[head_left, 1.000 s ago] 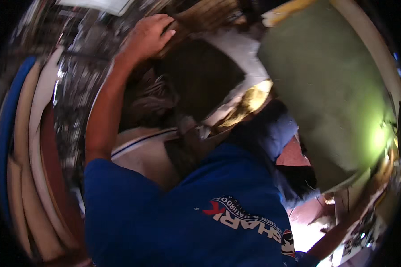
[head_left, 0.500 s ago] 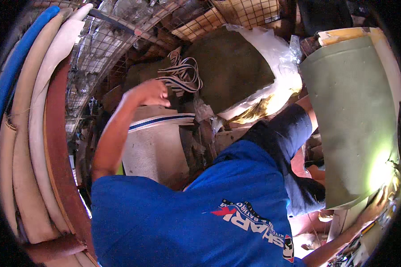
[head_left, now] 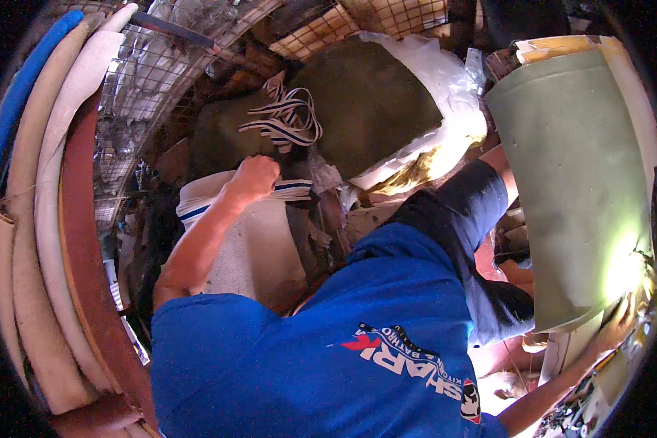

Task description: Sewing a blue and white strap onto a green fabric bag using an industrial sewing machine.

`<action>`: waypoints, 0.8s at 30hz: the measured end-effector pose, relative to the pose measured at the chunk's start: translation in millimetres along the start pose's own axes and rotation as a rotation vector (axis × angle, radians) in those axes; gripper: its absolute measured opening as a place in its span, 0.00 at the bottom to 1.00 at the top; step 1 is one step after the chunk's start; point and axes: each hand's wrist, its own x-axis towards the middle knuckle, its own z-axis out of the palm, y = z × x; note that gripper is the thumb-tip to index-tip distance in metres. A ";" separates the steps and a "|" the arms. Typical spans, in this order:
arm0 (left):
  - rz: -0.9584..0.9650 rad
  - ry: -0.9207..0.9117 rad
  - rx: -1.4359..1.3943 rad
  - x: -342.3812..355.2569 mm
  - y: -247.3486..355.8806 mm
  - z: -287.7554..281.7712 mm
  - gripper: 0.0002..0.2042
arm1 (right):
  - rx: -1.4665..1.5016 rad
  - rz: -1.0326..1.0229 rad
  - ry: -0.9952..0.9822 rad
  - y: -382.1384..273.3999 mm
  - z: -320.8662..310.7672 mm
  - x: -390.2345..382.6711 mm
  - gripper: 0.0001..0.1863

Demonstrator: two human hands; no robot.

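Observation:
My left hand [head_left: 255,179], fingers curled closed, is over a folded pale fabric piece [head_left: 252,252] edged with blue-and-white striped tape [head_left: 293,190]; I cannot make out what it grips. Just above lie loose loops of striped tape [head_left: 285,120] on dark olive sheets [head_left: 372,102]. My right hand [head_left: 617,325], at the far right, has its fingers curled by the lower edge of a hanging olive sheet [head_left: 562,182], beside a bright glare; what they hold is unclear.
Blue, tan and white rolls [head_left: 44,219] stand along the left beside a brown board [head_left: 80,248]. Wire mesh [head_left: 146,87] runs behind. White plastic sheeting [head_left: 452,95] lies under the olive sheets. My bent leg [head_left: 460,204] crosses the middle right; scraps fill the gaps.
My left hand has come down from the top onto the pale fabric and closed; that fabric's upper edge now shows farther left. The view has steadied; my right hand stays at the far right.

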 end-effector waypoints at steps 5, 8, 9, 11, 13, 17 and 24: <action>0.120 0.065 0.108 -11.4 0.8 2.1 0.12 | -0.187 0.006 0.055 -10.1 -15.5 -9.0 0.20; 0.109 0.080 0.086 -13.1 0.4 5.2 0.15 | -0.198 0.065 0.099 -26.2 -32.4 -37.0 0.20; 0.112 0.080 0.091 -11.9 -2.5 4.9 0.15 | -0.193 0.009 0.103 -34.1 -38.0 -48.0 0.20; 0.075 0.106 -0.206 -7.8 -12.4 0.8 0.16 | -0.220 0.084 0.100 -54.7 -47.3 -70.5 0.19; 0.113 0.129 -0.359 -3.5 -25.7 -9.1 0.16 | -0.142 0.098 0.136 -82.8 -49.6 -88.2 0.19; 0.099 0.023 -0.600 -6.5 -33.8 -46.5 0.15 | -0.006 0.162 0.171 -164.3 -43.4 -104.5 0.19; 0.778 0.098 -0.702 -42.5 57.7 -176.5 0.09 | 0.347 -0.500 -0.103 -323.4 17.8 -111.8 0.31</action>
